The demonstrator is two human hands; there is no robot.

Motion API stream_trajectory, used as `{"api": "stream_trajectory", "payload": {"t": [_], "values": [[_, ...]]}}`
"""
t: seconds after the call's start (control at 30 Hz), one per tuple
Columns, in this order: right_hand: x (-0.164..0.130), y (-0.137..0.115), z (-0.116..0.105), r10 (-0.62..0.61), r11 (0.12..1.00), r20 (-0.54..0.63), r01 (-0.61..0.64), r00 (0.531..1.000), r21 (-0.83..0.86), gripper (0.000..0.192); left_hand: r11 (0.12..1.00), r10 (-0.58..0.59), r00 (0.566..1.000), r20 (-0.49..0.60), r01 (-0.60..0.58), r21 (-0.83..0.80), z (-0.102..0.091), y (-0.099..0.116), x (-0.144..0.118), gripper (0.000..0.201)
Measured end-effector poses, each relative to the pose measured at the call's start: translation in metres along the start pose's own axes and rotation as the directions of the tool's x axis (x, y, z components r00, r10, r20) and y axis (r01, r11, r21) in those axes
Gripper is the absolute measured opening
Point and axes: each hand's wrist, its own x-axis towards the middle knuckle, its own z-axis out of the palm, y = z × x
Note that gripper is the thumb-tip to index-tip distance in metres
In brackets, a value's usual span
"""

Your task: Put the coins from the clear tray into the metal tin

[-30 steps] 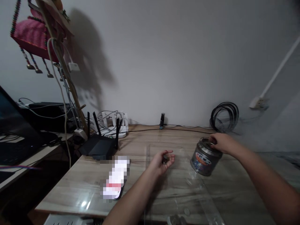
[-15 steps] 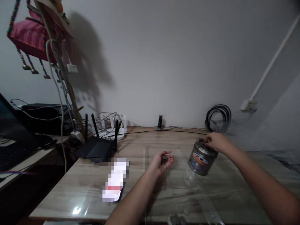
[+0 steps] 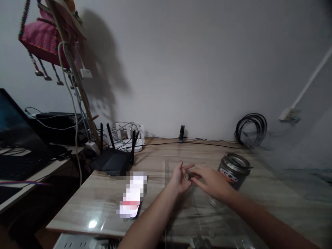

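Note:
My left hand [image 3: 178, 180] is palm up over the table, its fingers loosely curled around a few coins [image 3: 188, 176]. My right hand [image 3: 214, 182] reaches across from the right, thumb and fingertips pinching at a coin in that palm. To the right stands a grey metal tin [image 3: 235, 170] with an orange and white label and a dark slot in its lid; my right forearm passes in front of its lower part. More coins [image 3: 199, 242] lie in a small heap at the bottom edge. Under my hands is a clear plastic piece [image 3: 167, 204], its full shape hard to make out.
A lit phone [image 3: 132, 195] lies left of my arm. Behind it are a black router [image 3: 112, 160] and a white router [image 3: 135, 145] with tangled cables. A small dark bottle-like object [image 3: 182, 133] and a black cable coil [image 3: 250, 129] stand by the wall. A laptop [image 3: 15, 131] sits at far left.
My right hand has left the tin's lid and moved left to the coins in my left palm. The view has shifted slightly, so the surroundings appear further right.

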Motion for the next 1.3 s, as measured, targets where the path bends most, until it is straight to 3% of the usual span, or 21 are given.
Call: {"api": "stream_trajectory", "payload": {"t": [0.07, 0.13, 0.27, 0.37, 0.47, 0.57, 0.67, 0.8, 0.97, 1.3], "values": [[0.005, -0.014, 0.019, -0.031, 0.999, 0.077, 0.035, 0.997, -0.038, 0.025, 1.0, -0.011, 1.0, -0.025, 0.011, 0.02, -0.004, 0.001, 0.004, 0.052], [0.01, -0.019, 0.03, -0.044, 0.995, 0.078, 0.05, 0.996, -0.083, 0.026, 0.999, -0.026, 0.999, -0.04, 0.027, 0.03, -0.006, 0.0, 0.008, 0.051], [0.013, -0.007, 0.022, -0.025, 0.995, -0.019, 0.023, 0.999, -0.097, 0.029, 0.999, -0.048, 0.999, -0.003, 0.048, -0.021, -0.005, -0.005, 0.011, 0.036], [0.009, 0.029, -0.011, 0.124, 0.992, -0.165, -0.119, 0.979, 0.039, 0.027, 0.997, -0.074, 0.997, 0.026, 0.074, 0.001, -0.005, -0.007, 0.01, 0.027], [0.0, 0.085, -0.048, 0.356, 0.934, -0.296, -0.332, 0.886, 0.13, 0.026, 0.998, -0.045, 0.999, 0.006, 0.044, 0.045, -0.005, -0.006, 0.008, 0.026], [-0.008, 0.133, -0.067, 0.504, 0.864, -0.163, -0.499, 0.848, 0.072, 0.029, 0.998, -0.019, 1.0, -0.01, 0.019, 0.054, -0.004, -0.005, 0.007, 0.024], [-0.011, 0.155, -0.066, 0.518, 0.854, -0.096, -0.52, 0.85, 0.007, 0.038, 0.996, -0.018, 1.0, -0.012, 0.019, 0.086, -0.002, -0.004, 0.007, 0.022], [-0.005, 0.159, -0.062, 0.541, 0.834, -0.116, -0.55, 0.833, -0.054, 0.04, 0.993, 0.001, 0.999, -0.037, 0.003, 0.115, -0.002, -0.003, 0.007, 0.02], [0.0, 0.163, -0.067, 0.533, 0.839, -0.041, -0.534, 0.845, -0.101, 0.042, 0.993, 0.008, 0.999, -0.037, -0.004, 0.118, -0.002, -0.002, 0.008, 0.018], [-0.002, 0.165, -0.071, 0.528, 0.841, -0.048, -0.53, 0.848, -0.113, 0.043, 0.988, 0.013, 0.997, -0.074, -0.002, 0.156, 0.001, -0.003, 0.007, 0.018]]}}
